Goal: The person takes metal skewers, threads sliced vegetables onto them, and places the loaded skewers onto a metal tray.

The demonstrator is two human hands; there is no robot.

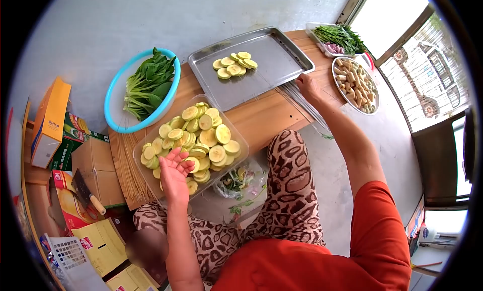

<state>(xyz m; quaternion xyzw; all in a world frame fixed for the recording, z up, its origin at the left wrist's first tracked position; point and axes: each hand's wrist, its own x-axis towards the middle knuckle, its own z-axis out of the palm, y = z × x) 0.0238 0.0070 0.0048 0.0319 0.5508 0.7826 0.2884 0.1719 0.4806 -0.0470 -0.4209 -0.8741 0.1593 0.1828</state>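
My left hand (pixel 176 174) is palm up over a clear plastic tub (pixel 240 135) heaped with zucchini slices (pixel 207 137). Its fingers are loosely curled and apart, and one slice (pixel 192 164) lies against the fingertips; no grip on it shows. At the front right corner of a metal tray (pixel 271 57), my right hand (pixel 309 87) has its fingers drawn together beside a bundle of thin skewers (pixel 301 103). Whatever is between those fingertips is too small to make out. Overlapping zucchini slices (pixel 234 65) lie on the tray.
A blue-rimmed basin (pixel 109 100) holds leafy greens. Bamboo skewers (pixel 132 162) lie left of the tub. Rightward are a plate of cut beige pieces (pixel 356 84) and a box of green stalks (pixel 344 38). A cleaver (pixel 86 191) rests on boxes; a bag of scraps (pixel 240 179) sits below.
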